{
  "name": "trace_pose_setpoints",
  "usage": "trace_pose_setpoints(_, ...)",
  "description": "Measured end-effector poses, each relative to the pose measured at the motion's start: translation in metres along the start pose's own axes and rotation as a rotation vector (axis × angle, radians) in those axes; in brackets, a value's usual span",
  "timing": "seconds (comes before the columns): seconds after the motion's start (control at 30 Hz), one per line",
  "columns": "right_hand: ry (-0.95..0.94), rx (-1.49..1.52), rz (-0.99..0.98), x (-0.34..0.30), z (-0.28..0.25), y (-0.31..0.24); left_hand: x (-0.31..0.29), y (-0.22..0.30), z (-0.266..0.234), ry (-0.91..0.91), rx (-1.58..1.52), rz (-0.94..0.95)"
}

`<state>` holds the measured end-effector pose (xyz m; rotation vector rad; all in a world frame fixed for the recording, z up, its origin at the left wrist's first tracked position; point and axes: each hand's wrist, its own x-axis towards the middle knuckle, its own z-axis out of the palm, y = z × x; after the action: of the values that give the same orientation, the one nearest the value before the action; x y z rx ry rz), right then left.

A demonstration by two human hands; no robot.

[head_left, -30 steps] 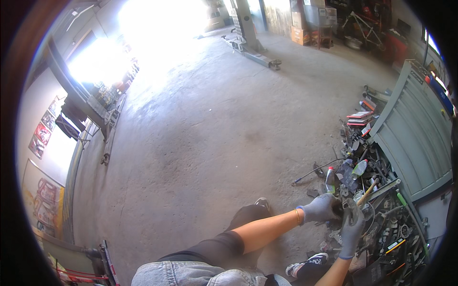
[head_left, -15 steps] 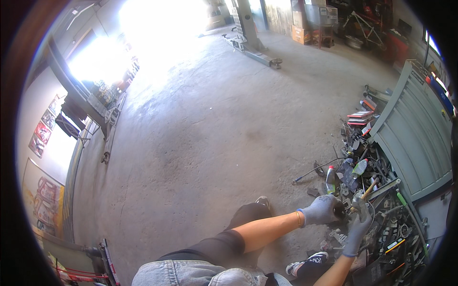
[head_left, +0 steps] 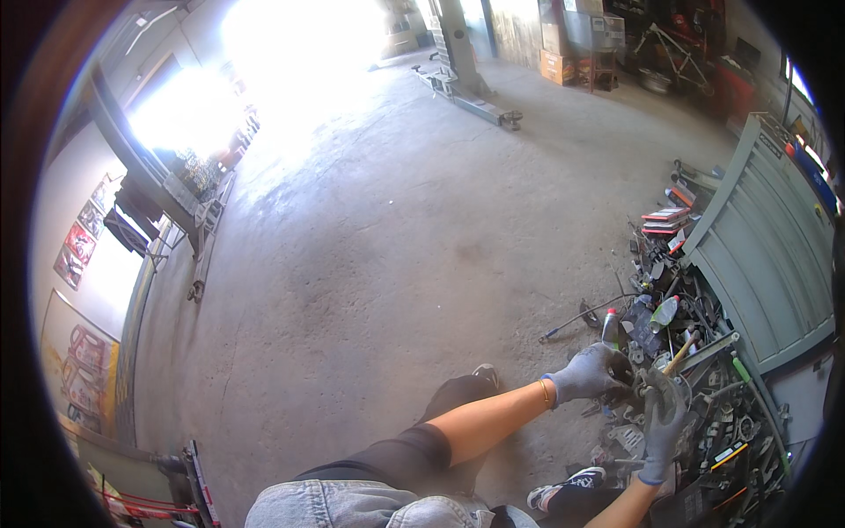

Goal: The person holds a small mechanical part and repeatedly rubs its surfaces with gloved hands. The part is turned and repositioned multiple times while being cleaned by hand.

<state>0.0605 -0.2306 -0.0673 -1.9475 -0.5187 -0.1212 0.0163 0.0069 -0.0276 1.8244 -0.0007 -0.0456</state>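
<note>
My left hand (head_left: 588,374), in a grey-blue glove, is closed at the edge of a heap of loose parts (head_left: 744,427). A small dark part shows at its fingertips, its kind too unclear to name. My right hand (head_left: 664,421), gloved alike, is close beside it with bent fingers; what it grips is hidden among the dark parts. Just beyond the right fingers a wooden handle (head_left: 680,354) slants up; I cannot tell whether the hand touches it. A dark bottle with a red cap (head_left: 610,327) stands beyond the left hand, and a green-and-clear bottle (head_left: 664,313) lies farther right.
A grey metal panel (head_left: 766,246) rises behind the heap on the right. A thin rod (head_left: 572,326) sticks out over the concrete floor (head_left: 378,290). My shoe (head_left: 568,488) is by the heap's near edge. Lift posts (head_left: 453,53) and cardboard boxes (head_left: 556,66) stand farther off.
My left hand has shifted slightly back toward me and left. My right hand has turned a little and moved up beside it, its fingers now more upright.
</note>
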Motion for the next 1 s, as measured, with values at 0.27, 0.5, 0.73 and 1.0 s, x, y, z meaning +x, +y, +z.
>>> trace_pose_setpoints(0.27,-0.027,-0.029,-0.043,0.003,0.001,-0.035,0.004,-0.004,-0.005,-0.053,-0.002,-0.012)
trace_pose_setpoints(0.5,-0.004,-0.150,-0.140,0.008,0.000,-0.041,0.003,-0.001,-0.007,-0.027,0.003,-0.014)
trace_pose_setpoints(0.73,0.071,-0.305,-0.141,0.002,0.002,-0.026,0.002,-0.002,-0.007,-0.029,0.011,-0.007)
trace_pose_setpoints(1.0,0.146,-0.520,-0.228,0.002,0.004,-0.016,0.003,-0.004,-0.007,-0.017,-0.016,-0.037)
